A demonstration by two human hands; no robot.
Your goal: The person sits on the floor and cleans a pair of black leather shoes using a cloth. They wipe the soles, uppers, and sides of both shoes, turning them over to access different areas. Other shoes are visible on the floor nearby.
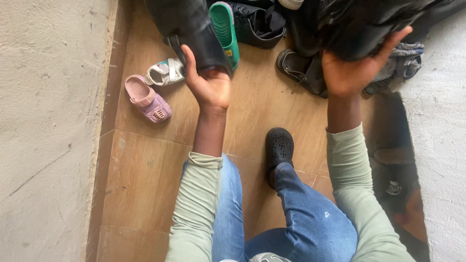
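Head view: the left hand [209,85] grips a black boot [191,31] by its shaft while the right hand [350,68], fingers spread, cups a dark bundle [364,24] from beneath above scattered shoes; steadiest kept level, palms underneath.

Person seen from above wears a pale green long-sleeved top, cuffs just behind the left hand [209,88] and right hand [345,75], faded blue jeans and a black perforated clog [279,148].

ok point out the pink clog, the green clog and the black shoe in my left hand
pink clog [145,98], head view, on its upper.
green clog [223,24], head view, on its insole.
black shoe [196,34], head view, on its side above the left hand [209,85].
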